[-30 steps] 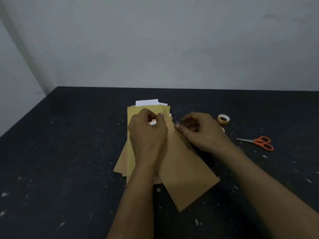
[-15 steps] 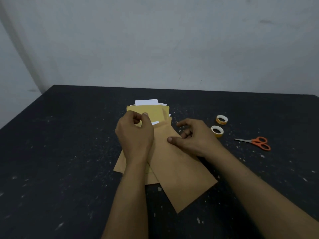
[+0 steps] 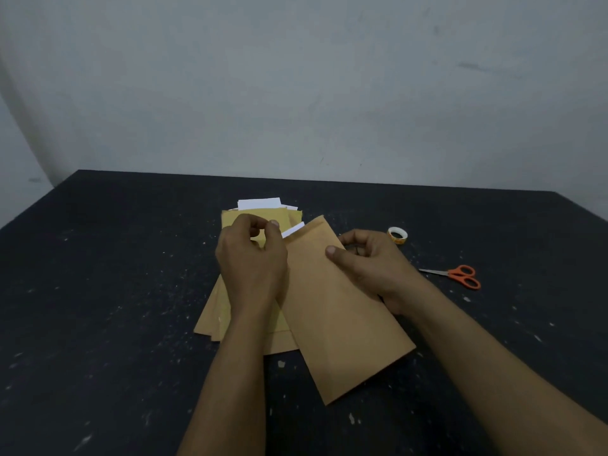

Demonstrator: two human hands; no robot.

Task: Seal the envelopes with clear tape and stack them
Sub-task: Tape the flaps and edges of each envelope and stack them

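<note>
— Speckled black table (image 3: 98, 291); what lies nearest on it?

— One brown envelope (image 3: 342, 324), slanted, with its closed end toward six o'clock and its mouth toward twelve. The right hand (image 3: 371, 268) grips its three o'clock edge, thumb on top and fingers curled under. The left hand (image 3: 253, 268), at the mouth's eleven o'clock corner, pinches a white slip (image 3: 292, 229) that pokes out, thumb against forefinger.

— Sealed, then?

— No. The slip is sticking out and I see no tape on it. My guess is the contents are being seated first; closing and taping come after.

— And the others?

— A loose pile of envelopes (image 3: 210, 314) lies under the left wrist, at nine o'clock of the held one, with white sheets (image 3: 260, 203) jutting from its far end. None looks taped, though clear tape would be hard to spot. No separate finished stack shows.

— Tools?

— Orange-handled scissors (image 3: 460, 276) at three o'clock and, farther off, a tape roll (image 3: 397, 235) at two o'clock. Both lie apart from the hands. I'd say nearly all of the task is left to do.
</note>
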